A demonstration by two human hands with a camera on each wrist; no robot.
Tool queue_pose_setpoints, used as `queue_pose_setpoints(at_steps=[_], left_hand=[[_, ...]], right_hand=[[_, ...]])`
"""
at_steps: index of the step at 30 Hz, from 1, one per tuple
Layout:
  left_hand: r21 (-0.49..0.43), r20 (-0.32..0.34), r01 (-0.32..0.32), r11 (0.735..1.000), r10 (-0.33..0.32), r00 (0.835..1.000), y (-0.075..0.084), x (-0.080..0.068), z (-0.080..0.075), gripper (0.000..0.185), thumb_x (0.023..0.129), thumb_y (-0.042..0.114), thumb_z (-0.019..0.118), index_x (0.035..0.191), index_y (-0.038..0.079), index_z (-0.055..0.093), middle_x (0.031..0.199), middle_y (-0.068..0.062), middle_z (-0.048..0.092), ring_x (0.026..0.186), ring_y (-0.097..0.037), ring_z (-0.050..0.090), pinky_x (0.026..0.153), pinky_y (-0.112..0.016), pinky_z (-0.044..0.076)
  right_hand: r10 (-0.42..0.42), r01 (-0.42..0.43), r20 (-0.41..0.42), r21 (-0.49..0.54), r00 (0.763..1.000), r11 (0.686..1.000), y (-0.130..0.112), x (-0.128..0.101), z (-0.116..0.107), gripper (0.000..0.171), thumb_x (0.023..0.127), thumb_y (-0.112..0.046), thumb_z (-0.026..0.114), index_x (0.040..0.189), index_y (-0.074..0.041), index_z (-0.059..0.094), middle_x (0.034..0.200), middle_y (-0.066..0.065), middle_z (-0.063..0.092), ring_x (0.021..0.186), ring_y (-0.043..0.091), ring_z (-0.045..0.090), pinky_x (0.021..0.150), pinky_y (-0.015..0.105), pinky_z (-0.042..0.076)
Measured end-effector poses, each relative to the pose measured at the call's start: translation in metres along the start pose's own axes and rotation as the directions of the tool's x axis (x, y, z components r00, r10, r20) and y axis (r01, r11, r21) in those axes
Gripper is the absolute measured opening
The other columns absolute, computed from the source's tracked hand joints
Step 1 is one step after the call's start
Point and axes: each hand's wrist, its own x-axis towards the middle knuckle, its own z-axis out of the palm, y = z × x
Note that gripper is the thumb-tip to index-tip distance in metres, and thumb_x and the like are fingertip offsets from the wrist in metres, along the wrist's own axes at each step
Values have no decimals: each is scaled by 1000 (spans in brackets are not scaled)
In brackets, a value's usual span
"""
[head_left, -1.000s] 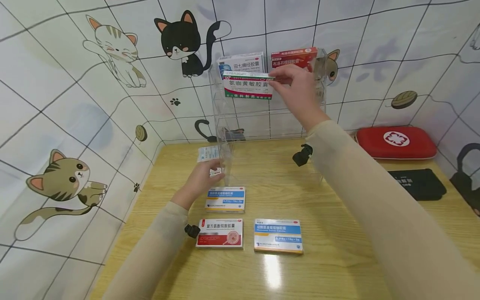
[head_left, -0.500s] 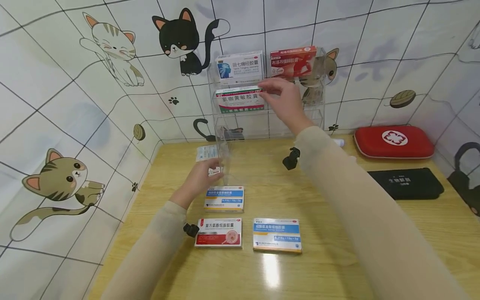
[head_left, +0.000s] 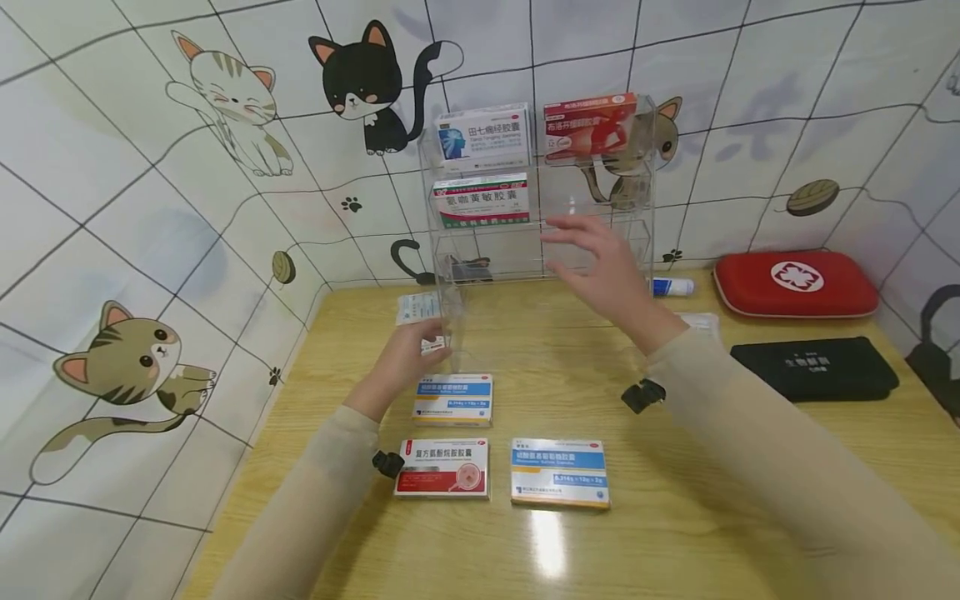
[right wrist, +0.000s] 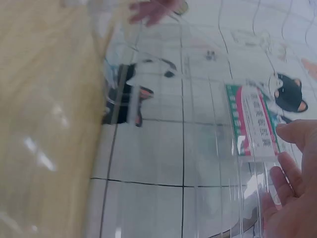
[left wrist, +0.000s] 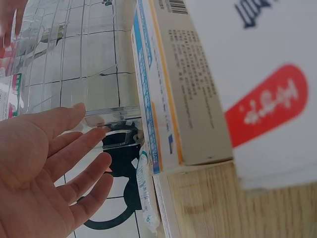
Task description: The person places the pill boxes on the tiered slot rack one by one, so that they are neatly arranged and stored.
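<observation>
Both arms wear long, close-fitting cream sleeves, each wrist carrying a small black clip-on camera (strapped underneath).

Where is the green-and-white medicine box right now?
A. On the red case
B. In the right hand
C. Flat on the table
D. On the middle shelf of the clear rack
D: the green-and-white medicine box stands on the clear rack's middle shelf, and the right hand is open, apart from it.

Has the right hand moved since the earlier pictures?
Yes. The right hand has come down and away from the green-striped box on the clear rack, now empty.
</observation>
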Motion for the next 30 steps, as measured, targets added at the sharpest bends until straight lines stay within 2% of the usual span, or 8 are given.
queue_pose_setpoints(at_steps=[2, 6, 12, 16, 21, 23, 30], left_hand=[[-4, 1, 3, 1000, -3, 1000, 1, 0, 1, 55, 99, 23, 71, 150, 13, 53, 136, -7, 68, 127, -31, 62, 107, -51, 53], [1, -4, 13, 1000, -13, 1000, 2, -1, 2, 55, 99, 24, 71, 150, 14, 53, 136, -6, 68, 127, -30, 62, 107, -50, 53], [-1, -2, 31, 1000, -31, 1000, 2, -1, 3, 56, 99, 25, 71, 151, 16, 53, 137, -7, 67, 132, -30, 60, 112, -51, 50], [-10, 1, 40, 999, -40, 999, 2, -2, 4, 56, 100, 25, 71, 152, 18, 52, 138, -5, 67, 133, -29, 59, 112, -52, 49], [-26, 0, 33, 999, -33, 999, 1, -1, 4, 56, 100, 25, 71, 151, 15, 52, 138, -6, 67, 133, -30, 59, 112, -52, 49], [-26, 2, 29, 999, -29, 1000, 0, -1, 3, 56, 100, 25, 70, 152, 15, 52, 138, -6, 67, 133, -30, 59, 112, -52, 49], [-12, 2, 24, 1000, -24, 1000, 1, -3, 3, 55, 100, 24, 70, 151, 13, 52, 138, -7, 67, 131, -30, 60, 111, -52, 50]], right_hand=[[-44, 45, 27, -36, 999, 998, 3, -22, -1, 36, 90, -11, 81, 125, -15, 75, 143, 3, 63, 140, 25, 52, 116, 53, 43], [-71, 80, 121, -72, 990, 994, 7, -65, -1, 38, 86, -6, 82, 123, -12, 74, 138, 8, 67, 132, 31, 59, 113, 56, 45], [-51, 87, 308, -103, 950, 991, 8, -123, -4, 45, 85, -5, 83, 128, -7, 71, 136, 11, 66, 127, 36, 61, 106, 57, 51], [44, 13, 395, -141, 918, 990, 2, -152, -8, 44, 87, -9, 82, 129, -9, 71, 135, 8, 67, 127, 35, 61, 105, 57, 52], [190, -123, 471, -170, 862, 978, -6, -185, -10, 41, 90, -17, 81, 130, -11, 71, 134, 4, 67, 127, 32, 62, 105, 55, 52], [206, -138, 492, -172, 846, 975, -8, -195, -11, 43, 91, -23, 81, 130, -11, 71, 133, 3, 67, 125, 31, 63, 104, 55, 53], [249, -164, 516, -206, 819, 965, -16, -214, -9, 57, 85, -45, 84, 130, -13, 71, 133, 2, 65, 125, 30, 62, 105, 56, 52]])
